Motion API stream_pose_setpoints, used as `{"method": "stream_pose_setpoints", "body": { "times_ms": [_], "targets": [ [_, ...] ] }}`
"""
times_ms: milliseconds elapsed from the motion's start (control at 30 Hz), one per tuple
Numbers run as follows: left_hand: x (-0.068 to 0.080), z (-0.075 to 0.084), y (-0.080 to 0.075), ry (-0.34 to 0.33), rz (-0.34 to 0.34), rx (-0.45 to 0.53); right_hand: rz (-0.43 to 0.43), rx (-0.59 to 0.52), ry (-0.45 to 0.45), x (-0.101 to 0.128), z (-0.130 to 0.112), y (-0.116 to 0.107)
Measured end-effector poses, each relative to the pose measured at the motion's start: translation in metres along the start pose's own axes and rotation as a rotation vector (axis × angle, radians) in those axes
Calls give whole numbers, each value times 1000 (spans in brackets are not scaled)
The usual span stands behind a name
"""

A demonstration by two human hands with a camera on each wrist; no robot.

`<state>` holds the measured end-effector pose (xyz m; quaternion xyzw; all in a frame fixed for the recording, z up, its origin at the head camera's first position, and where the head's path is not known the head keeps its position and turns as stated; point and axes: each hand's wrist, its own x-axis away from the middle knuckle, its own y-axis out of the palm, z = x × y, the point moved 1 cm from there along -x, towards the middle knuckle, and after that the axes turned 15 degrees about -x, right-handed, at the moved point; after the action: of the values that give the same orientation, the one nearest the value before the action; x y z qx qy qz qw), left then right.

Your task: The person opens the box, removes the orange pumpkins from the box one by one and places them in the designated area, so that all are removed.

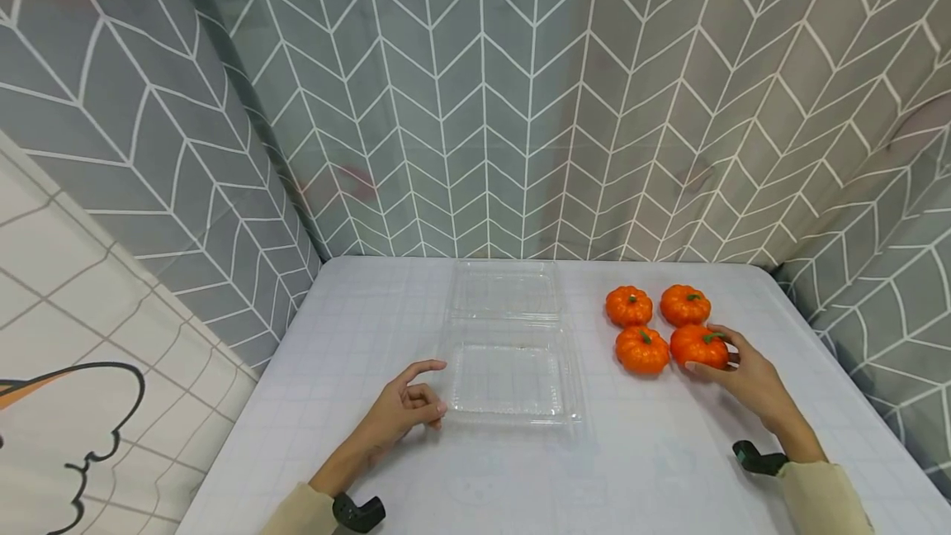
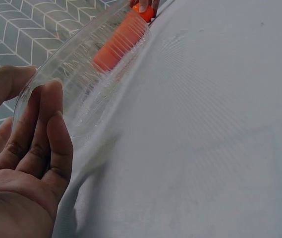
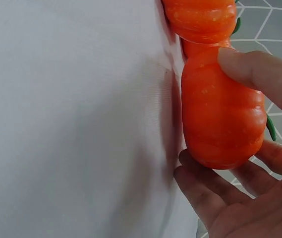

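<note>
I am looking down at a white surface (image 1: 669, 452) with a faint grid pattern, enclosed by grey curtains (image 1: 520, 106) printed with white chevron lines.

My right hand (image 1: 746, 378) reaches to the right side of the surface, where four small orange pumpkins with green stems sit in a tight two-by-two cluster. My fingers (image 3: 254, 69) are curled round the near-right pumpkin (image 1: 698, 346): my thumb lies on its near side and my other fingers wrap its far and right sides. In the right wrist view the pumpkin (image 3: 220, 114) fills the space between thumb and fingers, and it appears to rest on the surface. It touches the near-left pumpkin (image 1: 642, 350) and sits just in front of the far-right pumpkin (image 1: 685, 305). The far-left pumpkin (image 1: 628, 305) completes the group.

A clear plastic clamshell container (image 1: 511, 370) lies open at the centre of the surface, its lid (image 1: 505, 289) folded flat towards the curtains. It is near the pumpkins, to their left, and apart from them.

My left hand (image 1: 404, 407) rests on the surface at the container's near-left corner. Its fingers (image 2: 41, 129) are loosely curled and hold nothing, with the index finger arched above the rest; they sit just beside the container's rim (image 2: 81, 69), and I cannot tell whether they touch it.

A beige sleeve and a black wrist mount show at each forearm.
</note>
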<state>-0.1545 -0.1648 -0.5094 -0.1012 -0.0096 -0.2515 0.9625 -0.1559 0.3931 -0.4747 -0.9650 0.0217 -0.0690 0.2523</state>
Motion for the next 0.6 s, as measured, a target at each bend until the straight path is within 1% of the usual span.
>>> {"method": "stream_pose_setpoints", "body": {
  "times_ms": [300,400,600],
  "targets": [
    [1,-1,-4,15,4,-24,-20,0,16,-3,-1,6],
    [1,-1,-5,30,4,-47,-34,-12,28,-3,-1,6],
    [0,4,-11,84,11,-172,-70,-32,59,-4,-3,3]
  ]
}}
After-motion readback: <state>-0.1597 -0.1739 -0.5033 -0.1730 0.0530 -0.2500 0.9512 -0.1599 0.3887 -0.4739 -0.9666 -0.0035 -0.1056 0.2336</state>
